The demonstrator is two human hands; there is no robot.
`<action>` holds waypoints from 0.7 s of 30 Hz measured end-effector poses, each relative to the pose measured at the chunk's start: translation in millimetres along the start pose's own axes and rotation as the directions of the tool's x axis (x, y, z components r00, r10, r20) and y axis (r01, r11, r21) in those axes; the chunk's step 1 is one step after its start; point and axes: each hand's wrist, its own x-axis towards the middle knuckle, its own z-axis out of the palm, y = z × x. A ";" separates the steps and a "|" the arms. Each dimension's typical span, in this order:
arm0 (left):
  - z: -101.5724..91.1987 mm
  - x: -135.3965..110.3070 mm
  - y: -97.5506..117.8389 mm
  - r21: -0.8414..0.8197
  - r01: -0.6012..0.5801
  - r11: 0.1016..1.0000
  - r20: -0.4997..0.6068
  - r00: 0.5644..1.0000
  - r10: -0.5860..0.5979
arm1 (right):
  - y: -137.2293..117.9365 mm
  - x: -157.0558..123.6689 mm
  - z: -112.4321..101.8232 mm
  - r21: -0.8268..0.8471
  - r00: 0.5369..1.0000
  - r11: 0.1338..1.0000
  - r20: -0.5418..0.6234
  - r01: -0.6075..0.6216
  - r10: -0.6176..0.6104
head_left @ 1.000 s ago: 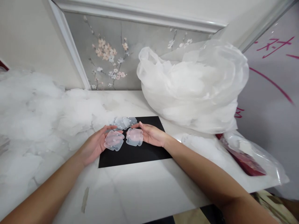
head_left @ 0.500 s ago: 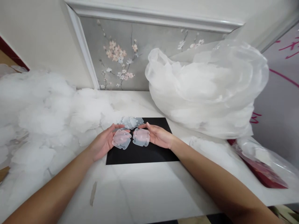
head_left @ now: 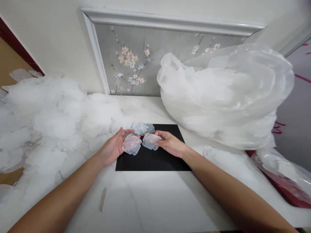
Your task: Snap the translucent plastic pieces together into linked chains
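Observation:
Two thin, frosted, see-through plastic pieces with wavy edges are held over a black mat (head_left: 155, 161). My left hand (head_left: 115, 146) supports the left plastic piece (head_left: 131, 144) from behind; its fingers show pink through the sheet, and the index finger stretches toward the far pieces. With thumb and fingers, my right hand (head_left: 170, 142) pinches the other plastic piece (head_left: 150, 141) at its right edge. Just beyond my fingertips, several similar pieces (head_left: 143, 128) lie overlapping at the mat's far edge. Small round marks show on the sheets.
A big heap of frosted pieces (head_left: 48, 113) covers the left side of the white marbled table (head_left: 155, 200). At the back right stands a bulging plastic bag (head_left: 218, 97). A red item under clear plastic (head_left: 286, 181) lies at far right. A framed floral panel (head_left: 150, 64) is behind.
My right hand has turned and closed its thumb onto the edge of its piece, which now tilts. My left hand keeps its piece. The whole view has shifted slightly.

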 end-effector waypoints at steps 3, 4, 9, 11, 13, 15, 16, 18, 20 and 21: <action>-0.2 -1.1 0.6 0.051 -0.010 0.999 0.003 1.000 0.010 | -2.1 -0.2 3.7 -0.069 0.996 0.995 -0.036 0.077 -0.080; -0.1 -1.6 0.9 0.083 -0.011 0.997 0.002 1.000 0.011 | -2.8 -0.5 4.5 -0.103 0.992 0.989 -0.060 0.106 -0.112; -0.7 -2.7 -0.7 0.390 -0.087 0.917 0.008 0.996 0.090 | -5.4 -2.9 4.3 -0.366 0.942 0.895 -0.117 0.254 -0.315; -1.3 -2.7 -2.2 0.584 -0.219 0.782 0.060 0.972 0.227 | -5.5 -4.1 3.0 -0.500 0.913 0.816 -0.110 0.290 -0.392; -1.2 -3.6 -2.6 0.717 -0.351 0.602 0.133 0.917 0.377 | -5.0 -4.8 1.5 -0.566 0.898 0.772 -0.118 0.290 -0.424; -0.6 -5.3 -1.1 0.756 -0.418 0.504 0.173 0.870 0.462 | -4.4 -4.6 0.0 -0.538 0.909 0.793 -0.111 0.286 -0.403; -0.4 -6.2 0.2 0.752 -0.422 0.507 0.176 0.869 0.463 | -4.4 -4.2 -0.8 -0.510 0.919 0.809 -0.085 0.291 -0.384; -0.4 -7.4 3.1 0.717 -0.392 0.576 0.163 0.898 0.408 | -5.2 -2.8 -1.9 -0.464 0.936 0.828 0.004 0.313 -0.352; -1.0 -7.2 5.2 0.653 -0.331 0.681 0.144 0.937 0.317 | -6.7 -1.3 -2.5 -0.455 0.939 0.830 0.045 0.323 -0.341; -1.1 -6.6 5.9 0.612 -0.292 0.735 0.123 0.953 0.276 | -7.4 -0.6 -2.5 -0.459 0.941 0.831 0.032 0.315 -0.338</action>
